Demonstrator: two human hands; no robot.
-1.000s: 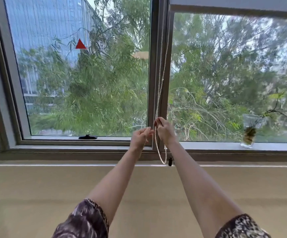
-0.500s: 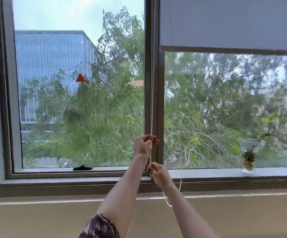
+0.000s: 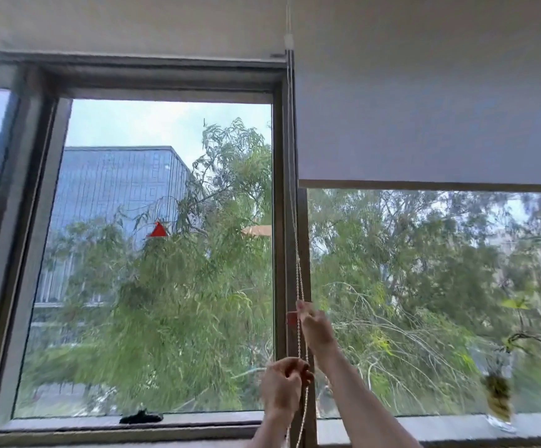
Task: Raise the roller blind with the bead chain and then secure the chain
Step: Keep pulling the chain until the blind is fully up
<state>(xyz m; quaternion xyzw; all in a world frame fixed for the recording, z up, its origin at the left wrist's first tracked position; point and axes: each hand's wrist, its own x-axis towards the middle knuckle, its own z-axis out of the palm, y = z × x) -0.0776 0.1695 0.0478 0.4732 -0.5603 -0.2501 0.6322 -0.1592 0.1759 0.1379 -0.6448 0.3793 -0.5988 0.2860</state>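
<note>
A pale grey roller blind point(image 3: 424, 124) covers the upper part of the right window pane, its bottom bar about level with the middle of the glass. The white bead chain point(image 3: 296, 247) hangs down along the centre mullion from a small fitting near the ceiling. My right hand point(image 3: 314, 324) is raised and pinches the chain in front of the mullion. Lower down, my left hand point(image 3: 283, 388) is closed around the chain too. The chain's loop runs on below my hands and out of the frame.
The left pane has no blind over it. A black window handle point(image 3: 141, 417) lies on its lower frame. A glass vase with a plant point(image 3: 498, 399) stands on the sill at the right. Trees and a glass building lie outside.
The view has tilted upward, showing the ceiling. My hands swapped height: the right is now above, the left below, both on the chain. The blind's bottom bar sits lower in view.
</note>
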